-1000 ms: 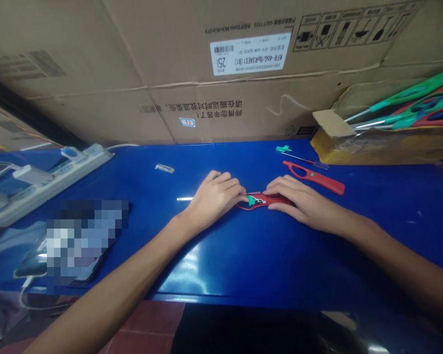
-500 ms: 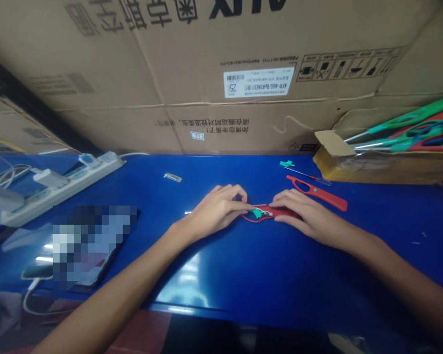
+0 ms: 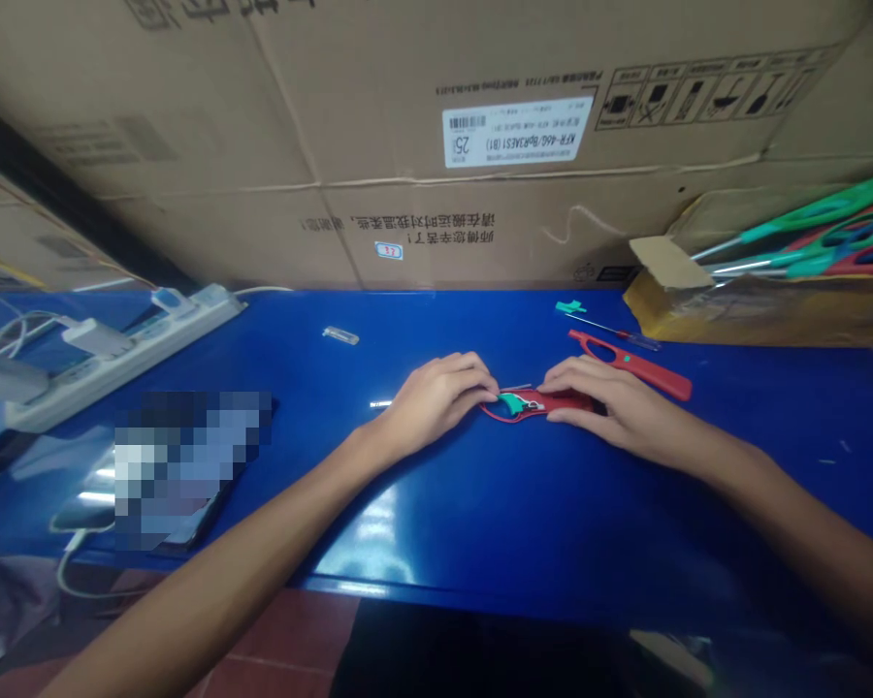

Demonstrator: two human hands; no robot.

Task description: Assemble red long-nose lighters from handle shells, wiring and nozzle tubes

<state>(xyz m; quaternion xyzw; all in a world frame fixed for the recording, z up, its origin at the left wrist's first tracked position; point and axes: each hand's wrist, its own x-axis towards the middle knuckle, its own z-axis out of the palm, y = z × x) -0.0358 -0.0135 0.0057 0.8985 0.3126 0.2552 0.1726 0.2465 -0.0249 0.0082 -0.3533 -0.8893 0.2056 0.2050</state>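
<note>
A red lighter casing half (image 3: 504, 418) lies on the blue table, its inside facing up. In it sit a green trigger (image 3: 510, 402) and a pale wire with small metal parts (image 3: 533, 403). My left hand (image 3: 451, 393) pinches the casing's looped left end, fingertips beside the trigger; the exact contact is hidden. My right hand (image 3: 597, 397) grips the casing's body between thumb and fingers, covering its right end. Behind my right hand lies another red casing half (image 3: 659, 373). A thin metal rod (image 3: 516, 387) shows just behind the held casing.
At the back right stands a cardboard box (image 3: 698, 310) of long lighters. Near it are a screwdriver (image 3: 626, 336) and a green plastic piece (image 3: 570, 307). A clear small part (image 3: 340, 335) lies back left. A power strip (image 3: 138, 354) and a phone (image 3: 87, 509) occupy the left.
My left fingers have drawn closer together beside the trigger. My right hand keeps its grip on the casing. The whole view has shifted slightly downward.
</note>
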